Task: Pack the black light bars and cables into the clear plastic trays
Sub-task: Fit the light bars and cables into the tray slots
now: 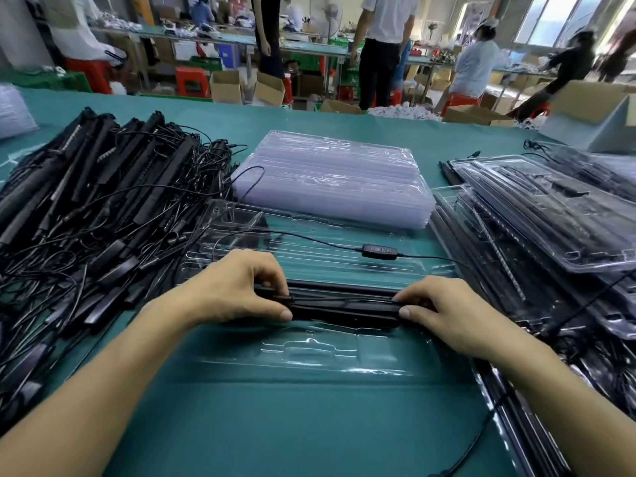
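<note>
Currently, both the left hand (237, 290) and right hand (444, 311) grip the ends of black light bars (344, 306), apparently seated in an open clear plastic tray (309, 352).

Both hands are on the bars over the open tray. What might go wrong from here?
1. The controller and its cable lie loose across the open tray; the light bars may pinch them.
2. That cable runs toward the tangled pile and may snag.
3. The left hand and right hand grip only the bar ends, so the bars may seat skewed.
</note>
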Demonstrator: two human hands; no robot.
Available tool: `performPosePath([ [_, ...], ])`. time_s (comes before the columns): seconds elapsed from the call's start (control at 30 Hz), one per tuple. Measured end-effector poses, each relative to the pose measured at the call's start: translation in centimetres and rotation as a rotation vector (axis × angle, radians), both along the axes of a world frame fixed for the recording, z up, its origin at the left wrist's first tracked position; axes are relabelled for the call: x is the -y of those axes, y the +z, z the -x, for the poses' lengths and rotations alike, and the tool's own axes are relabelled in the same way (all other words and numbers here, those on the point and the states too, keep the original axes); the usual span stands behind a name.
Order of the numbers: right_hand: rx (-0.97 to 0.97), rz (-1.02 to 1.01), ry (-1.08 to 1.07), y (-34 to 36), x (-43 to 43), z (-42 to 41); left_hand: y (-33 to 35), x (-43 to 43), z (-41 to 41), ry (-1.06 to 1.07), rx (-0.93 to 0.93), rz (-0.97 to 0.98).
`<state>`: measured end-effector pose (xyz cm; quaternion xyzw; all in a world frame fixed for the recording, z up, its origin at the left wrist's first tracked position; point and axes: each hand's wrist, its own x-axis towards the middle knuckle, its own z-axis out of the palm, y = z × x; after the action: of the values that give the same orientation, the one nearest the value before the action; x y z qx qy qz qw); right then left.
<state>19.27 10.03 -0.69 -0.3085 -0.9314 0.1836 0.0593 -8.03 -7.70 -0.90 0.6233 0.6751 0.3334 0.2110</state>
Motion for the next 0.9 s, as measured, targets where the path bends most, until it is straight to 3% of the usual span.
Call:
performPosePath([
  [0.1,0.088,-0.083,0.076,-0.1,0.0,0.0,-0.2,0.0,0.2,-0.006,-0.013,0.021],
  [0.3,-0.186,-0.209,0.115,1.0,-0.3,-0.2,0.1,-0.1,1.0,0.01,0.08,-0.036],
  [0.47,-0.014,-0.21,0.105,0.4,0.1,-0.2,-0.2,-0.3,0.6,-0.002,0.011,-0.001],
  [0.9,0.031,-0.03,-0.056,1.2,-1.1,-1.0,0.2,-0.1,1.2,0.038,-0.05,0.071],
])
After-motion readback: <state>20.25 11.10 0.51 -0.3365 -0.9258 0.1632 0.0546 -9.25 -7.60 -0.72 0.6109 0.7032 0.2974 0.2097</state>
